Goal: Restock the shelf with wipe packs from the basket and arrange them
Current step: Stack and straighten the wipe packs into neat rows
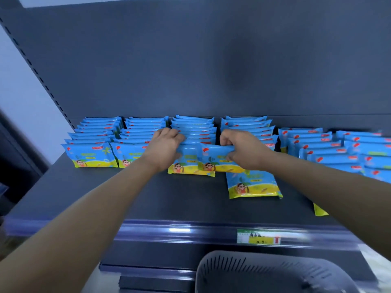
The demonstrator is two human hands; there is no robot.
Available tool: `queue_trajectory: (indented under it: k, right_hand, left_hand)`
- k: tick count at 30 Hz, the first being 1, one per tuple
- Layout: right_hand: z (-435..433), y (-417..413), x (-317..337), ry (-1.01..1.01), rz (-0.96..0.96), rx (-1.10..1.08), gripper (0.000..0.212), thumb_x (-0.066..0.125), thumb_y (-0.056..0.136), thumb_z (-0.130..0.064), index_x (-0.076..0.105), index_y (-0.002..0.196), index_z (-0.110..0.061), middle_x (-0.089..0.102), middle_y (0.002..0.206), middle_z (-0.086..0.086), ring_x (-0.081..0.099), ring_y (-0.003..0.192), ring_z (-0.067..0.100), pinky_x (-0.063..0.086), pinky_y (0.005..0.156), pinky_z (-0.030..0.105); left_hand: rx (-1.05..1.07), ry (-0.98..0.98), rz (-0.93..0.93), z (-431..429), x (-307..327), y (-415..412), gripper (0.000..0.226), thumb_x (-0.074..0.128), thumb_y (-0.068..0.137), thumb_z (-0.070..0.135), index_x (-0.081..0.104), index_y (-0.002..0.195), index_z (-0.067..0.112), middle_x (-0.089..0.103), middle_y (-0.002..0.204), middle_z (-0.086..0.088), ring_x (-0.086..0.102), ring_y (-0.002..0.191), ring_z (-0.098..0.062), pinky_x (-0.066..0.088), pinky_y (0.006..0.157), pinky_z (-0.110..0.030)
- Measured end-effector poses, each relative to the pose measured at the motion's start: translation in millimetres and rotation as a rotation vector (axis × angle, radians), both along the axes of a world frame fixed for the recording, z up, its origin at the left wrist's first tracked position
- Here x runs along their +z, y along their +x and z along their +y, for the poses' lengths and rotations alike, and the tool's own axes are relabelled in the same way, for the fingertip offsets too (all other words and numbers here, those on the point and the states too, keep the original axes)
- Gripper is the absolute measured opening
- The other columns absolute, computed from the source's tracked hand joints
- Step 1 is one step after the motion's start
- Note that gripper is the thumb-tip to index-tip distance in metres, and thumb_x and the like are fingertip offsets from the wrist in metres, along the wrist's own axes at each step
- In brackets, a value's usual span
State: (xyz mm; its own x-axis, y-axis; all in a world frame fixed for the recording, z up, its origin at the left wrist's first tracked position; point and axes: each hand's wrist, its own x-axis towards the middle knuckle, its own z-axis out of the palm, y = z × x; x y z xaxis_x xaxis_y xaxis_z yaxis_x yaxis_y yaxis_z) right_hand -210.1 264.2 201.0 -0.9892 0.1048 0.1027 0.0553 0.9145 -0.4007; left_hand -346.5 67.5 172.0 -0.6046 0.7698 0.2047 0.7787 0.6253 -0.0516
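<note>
Lining the dark shelf (148, 199), wipe packs (91, 155) stand in rows.

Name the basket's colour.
The basket is grey, with a slotted wall; head view.

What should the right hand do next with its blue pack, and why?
Probably press the wipe pack upright against the front of the third row from the left. The right hand pinches it askew, overlapping the front pack that the left hand grips, while neighbouring rows stand straight.
</note>
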Motion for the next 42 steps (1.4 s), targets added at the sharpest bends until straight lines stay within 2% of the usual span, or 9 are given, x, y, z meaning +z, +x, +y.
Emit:
queue_trajectory:
  k: [7,14,24,27,30,32,36,38,42]
  right_hand:
    - [23.5,21.2,4.9,-0.009,-0.013,-0.042,0.024,0.060,0.076,0.004,0.049,0.090,-0.012,0.052,0.090,0.001,0.051,0.088,0.026,0.047,0.074,0.042]
    - [28.8,24.1,3.4,-0.008,-0.018,-0.053,0.026,0.060,0.076,0.004,0.050,0.095,-0.011,0.056,0.097,0.006,0.053,0.091,0.027,0.049,0.079,0.049]
    - [31.5,22.6,3.0,0.021,-0.039,-0.046,0.026,0.059,0.077,0.004,0.049,0.094,-0.014,0.054,0.097,0.003,0.052,0.091,0.025,0.049,0.078,0.046]
    - [39.4,26.2,3.9,0.042,-0.043,-0.065,0.028,0.059,0.077,0.004,0.047,0.091,-0.018,0.053,0.096,-0.001,0.051,0.090,0.023,0.049,0.076,0.042]
    - [51.7,33.0,4.2,0.096,-0.036,-0.129,0.031,0.056,0.076,0.005,0.044,0.089,-0.020,0.054,0.096,0.002,0.051,0.087,0.024,0.048,0.072,0.040]
    - [61.6,39.3,4.4,0.110,-0.033,-0.175,0.031,0.054,0.074,0.007,0.043,0.088,-0.018,0.054,0.096,0.004,0.052,0.085,0.027,0.047,0.071,0.040]
    - [80.2,53.7,6.6,0.116,-0.035,-0.234,0.027,0.058,0.074,0.005,0.046,0.089,-0.015,0.053,0.091,0.004,0.049,0.082,0.025,0.041,0.066,0.037]
    - [88.1,60.7,8.2,0.109,-0.031,-0.251,0.027,0.059,0.074,0.004,0.048,0.090,-0.014,0.053,0.090,0.003,0.049,0.081,0.024,0.042,0.067,0.036]
    - [99.6,71.6,10.5,0.108,-0.025,-0.251,0.025,0.061,0.074,0.002,0.049,0.089,-0.014,0.053,0.088,0.003,0.049,0.079,0.025,0.038,0.062,0.032]
  left_hand:
    - [0.073,-0.109,0.066,14.5,-10.1,10.4,0.073,0.072,0.072,0.039,0.034,0.130,0.016,0.038,0.124,-0.003,0.036,0.115,-0.024,0.025,0.102,-0.037]
    - [0.131,-0.097,0.153,21.3,-16.2,8.7,0.059,0.068,0.076,0.036,0.038,0.121,0.012,0.042,0.118,-0.006,0.039,0.108,-0.026,0.029,0.097,-0.038]
    - [0.112,-0.081,0.136,20.0,-9.0,18.0,0.066,0.068,0.077,0.043,0.037,0.127,0.013,0.041,0.120,-0.005,0.038,0.111,-0.025,0.025,0.102,-0.038]
    - [0.028,0.018,0.137,27.3,-3.9,31.0,0.053,0.064,0.081,0.041,0.043,0.121,0.013,0.043,0.115,-0.005,0.039,0.109,-0.024,0.022,0.102,-0.035]
    - [-0.142,0.183,-0.075,46.9,1.0,54.9,0.032,0.064,0.083,0.036,0.053,0.106,0.016,0.048,0.104,0.002,0.043,0.102,-0.019,0.022,0.091,-0.027]
    - [-0.230,0.152,-0.255,64.9,0.2,71.8,0.028,0.066,0.083,0.036,0.055,0.101,0.017,0.049,0.100,0.004,0.048,0.099,-0.018,0.029,0.087,-0.026]
    - [-0.197,-0.048,-0.558,99.0,-9.6,92.0,0.056,0.069,0.081,0.037,0.048,0.126,0.013,0.047,0.119,-0.001,0.049,0.110,-0.022,0.042,0.089,-0.031]
    - [-0.167,-0.160,-0.590,111.8,-15.1,94.0,0.070,0.070,0.078,0.040,0.041,0.134,0.010,0.045,0.128,-0.006,0.046,0.117,-0.024,0.040,0.095,-0.034]
    - [-0.100,-0.228,-0.605,124.1,-18.9,93.1,0.078,0.076,0.071,0.043,0.043,0.133,0.009,0.044,0.128,-0.009,0.044,0.118,-0.028,0.041,0.098,-0.038]
